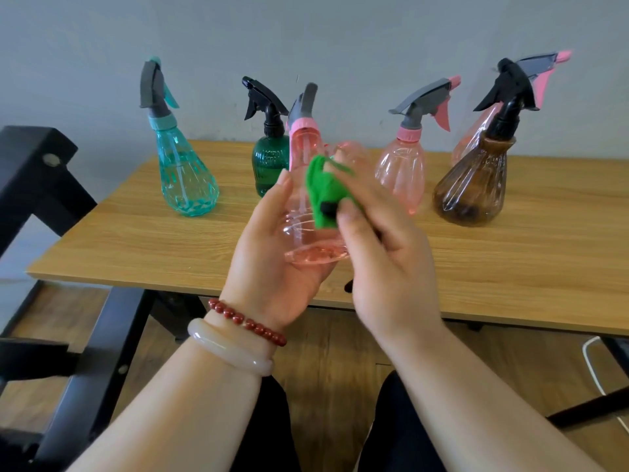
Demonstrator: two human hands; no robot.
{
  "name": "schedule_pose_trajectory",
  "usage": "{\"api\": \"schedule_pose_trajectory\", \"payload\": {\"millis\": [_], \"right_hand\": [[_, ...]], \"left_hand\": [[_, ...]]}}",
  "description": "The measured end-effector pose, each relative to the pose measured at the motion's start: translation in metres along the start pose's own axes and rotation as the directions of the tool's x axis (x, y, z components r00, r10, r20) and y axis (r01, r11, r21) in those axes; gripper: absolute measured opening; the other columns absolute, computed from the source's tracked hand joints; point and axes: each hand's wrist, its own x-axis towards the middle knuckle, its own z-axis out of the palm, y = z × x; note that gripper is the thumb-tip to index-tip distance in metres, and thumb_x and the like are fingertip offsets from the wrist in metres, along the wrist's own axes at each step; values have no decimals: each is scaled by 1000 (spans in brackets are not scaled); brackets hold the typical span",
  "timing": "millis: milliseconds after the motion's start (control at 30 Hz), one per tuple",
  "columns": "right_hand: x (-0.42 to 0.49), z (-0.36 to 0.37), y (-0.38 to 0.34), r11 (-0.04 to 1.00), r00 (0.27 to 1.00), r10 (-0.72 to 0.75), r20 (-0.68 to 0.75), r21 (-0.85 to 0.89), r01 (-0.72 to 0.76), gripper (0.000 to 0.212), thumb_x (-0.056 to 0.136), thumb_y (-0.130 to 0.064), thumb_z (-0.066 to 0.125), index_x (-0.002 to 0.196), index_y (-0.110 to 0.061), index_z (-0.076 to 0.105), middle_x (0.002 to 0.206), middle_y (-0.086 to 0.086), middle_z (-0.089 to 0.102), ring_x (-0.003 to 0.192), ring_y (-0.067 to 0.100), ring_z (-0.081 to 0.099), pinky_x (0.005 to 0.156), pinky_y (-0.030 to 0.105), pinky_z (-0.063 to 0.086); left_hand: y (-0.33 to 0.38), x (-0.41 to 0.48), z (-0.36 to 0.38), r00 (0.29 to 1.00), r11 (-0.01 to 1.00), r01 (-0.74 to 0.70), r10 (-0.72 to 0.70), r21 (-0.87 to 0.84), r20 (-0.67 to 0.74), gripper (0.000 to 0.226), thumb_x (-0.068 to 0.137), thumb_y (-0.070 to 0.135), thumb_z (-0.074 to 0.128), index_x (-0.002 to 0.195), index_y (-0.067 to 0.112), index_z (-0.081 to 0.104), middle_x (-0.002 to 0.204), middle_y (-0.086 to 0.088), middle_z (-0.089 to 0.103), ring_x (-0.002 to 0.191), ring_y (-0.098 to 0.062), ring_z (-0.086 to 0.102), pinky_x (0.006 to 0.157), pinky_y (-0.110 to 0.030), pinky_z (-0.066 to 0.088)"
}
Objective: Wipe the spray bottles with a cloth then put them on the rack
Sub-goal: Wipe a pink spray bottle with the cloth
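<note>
While the left hand (272, 267) is raised over the near edge of the wooden table (136, 240), its palm is turned up and inward and the pink spray bottle (299, 199) is cradled in it. The thumb is laid straight along the bottle's left side and the other fingers are curled under the body, where they are mostly hidden. A red bead bracelet (248, 323) and a pale bangle (228, 352) are worn on that wrist. The right hand (388, 267) is brought in from the right with its back toward the camera; a green cloth (323, 189) is pinched between its thumb and bent fingers and pressed against the front of the bottle's body. The bottle is held in the air between the two hands, clear of the tabletop. Its long axis is set close to upright, leaning a little: the flat base is turned down and toward the person, and the grey trigger head with its pink collar is pointed up and away, toward the wall. Five more bottles are stood upright on the table behind it: a teal bottle (183, 172) at the left, a dark green bottle (270, 165) just behind the left thumb, a second pink bottle (401, 168) to the right, a brown bottle (473, 192) further right and, partly hidden behind that, a third pink bottle (469, 141). A black frame (34, 172) is seen at the left edge.
</note>
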Motion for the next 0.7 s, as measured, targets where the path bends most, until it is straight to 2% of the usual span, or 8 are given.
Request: {"api": "schedule_pose_trajectory", "payload": {"millis": [67, 133, 200, 267, 367, 467, 600, 700], "right_hand": [[-5, -1, 3, 986, 991, -122, 56, -107, 127, 32, 98, -17, 49, 129, -18, 59, 141, 4, 56, 138, 16, 44, 115, 41, 35], [4, -7, 5, 1000, 999, -18, 30, 6, 18, 29, 100, -18, 49, 126, -23, 61, 130, -2, 64, 129, 13, 54, 108, 35, 43], [16, -10, 5, 961, 984, 180, 2, 212, -176, 27, 101, -17, 48, 118, -33, 64, 115, -15, 70, 116, 7, 62, 97, 27, 49], [17, -9, 4, 945, 978, 209, 8, 257, -204, 30, 102, -15, 47, 116, -36, 63, 112, -20, 69, 116, 3, 61, 98, 25, 48], [0, -3, 3, 999, 1000, -9, 15, 40, 8, 32, 101, -15, 46, 129, -26, 58, 137, -11, 57, 137, 9, 44, 114, 41, 36], [-3, -8, 9, 985, 987, -153, 52, -78, 157, 33, 99, -16, 46, 130, -15, 58, 141, 6, 55, 139, 19, 43, 115, 50, 34], [12, -5, 5, 948, 985, 169, -34, 281, -153, 30, 99, -22, 46, 122, -32, 62, 129, -9, 64, 126, 9, 55, 105, 32, 46], [10, -2, 4, 953, 986, 157, -60, 271, -135, 30, 98, -19, 45, 119, -35, 60, 128, -9, 63, 127, 10, 54, 108, 37, 43]], "left_hand": [[1, 0, -4, 1000, 999, 29, -29, -32, 1, 52, 98, 44, 44, 138, 11, 51, 131, -14, 57, 120, -28, 56, 105, -43, 44], [-5, -2, -4, 999, 999, 39, -38, -32, 1, 53, 98, 42, 44, 139, 10, 51, 136, -15, 52, 123, -30, 52, 108, -46, 40], [-11, -4, -2, 1000, 999, 19, -20, -25, -11, 43, 95, 39, 49, 126, 12, 62, 123, -12, 63, 109, -27, 62, 97, -42, 49], [-12, -4, 1, 1000, 1000, -2, 2, -16, -9, 42, 94, 39, 50, 123, 12, 63, 116, -12, 65, 104, -26, 63, 94, -41, 50], [-5, -1, 1, 1000, 1000, 2, -1, -26, 8, 52, 97, 42, 44, 137, 10, 51, 130, -15, 54, 120, -31, 51, 107, -43, 39], [-2, 1, -4, 999, 999, 35, -34, -25, 33, 54, 97, 44, 44, 138, 11, 50, 140, -16, 45, 131, -32, 43, 116, -51, 25], [-9, 2, 2, 1000, 999, 13, -12, -53, 20, 62, 95, 42, 48, 146, 7, 43, 144, -18, 43, 135, -35, 40, 117, -50, 28], [-13, 3, 0, 998, 999, -36, 38, 35, -45, 62, 96, 43, 46, 147, 7, 42, 151, -24, 39, 142, -40, 35, 119, -54, 25]]}}
